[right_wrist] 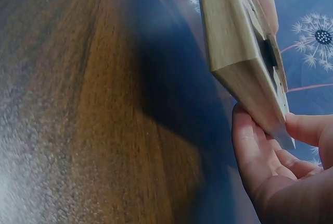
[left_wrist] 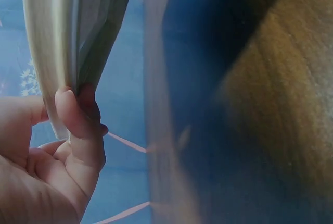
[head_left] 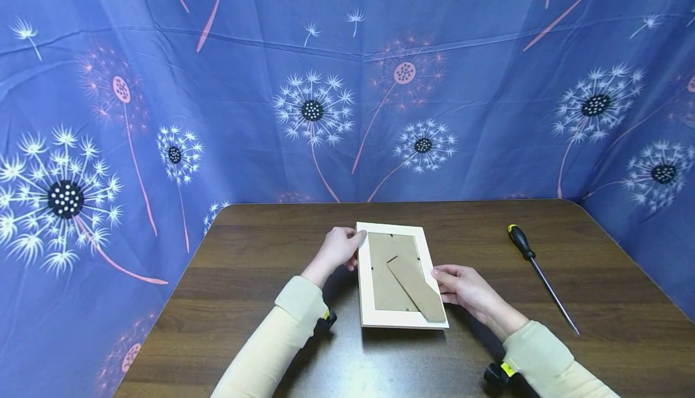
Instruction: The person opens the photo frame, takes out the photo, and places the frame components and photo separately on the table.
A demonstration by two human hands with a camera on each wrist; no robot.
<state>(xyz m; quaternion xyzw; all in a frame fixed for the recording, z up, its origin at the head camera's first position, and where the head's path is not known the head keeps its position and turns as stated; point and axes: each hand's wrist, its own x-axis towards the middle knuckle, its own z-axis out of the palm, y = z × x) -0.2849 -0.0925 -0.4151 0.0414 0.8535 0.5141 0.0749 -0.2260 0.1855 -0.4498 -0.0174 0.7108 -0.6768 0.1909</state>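
Note:
Between both hands is a pale wooden picture frame [head_left: 365, 289], its brown backing board [head_left: 382, 277] and slanted easel stand [head_left: 415, 286] turned up toward the head camera. My left hand [head_left: 339, 247] pinches the upper left edge, thumb on the back face and fingers curled beneath. On the lower right edge, my right hand [head_left: 467, 289] grips with the thumb on top and fingers under. The right wrist view shows the frame's thick side [right_wrist: 229, 31] held up over the table, its shadow below. In the left wrist view the left fingers [left_wrist: 86, 146] curl round the frame's edge.
A screwdriver [head_left: 522, 242] with a black and yellow handle lies on the right of the dark wooden table [head_left: 244, 253], its shaft pointing toward the near right. Behind the table hangs a blue cloth [head_left: 244, 145] with dandelion prints.

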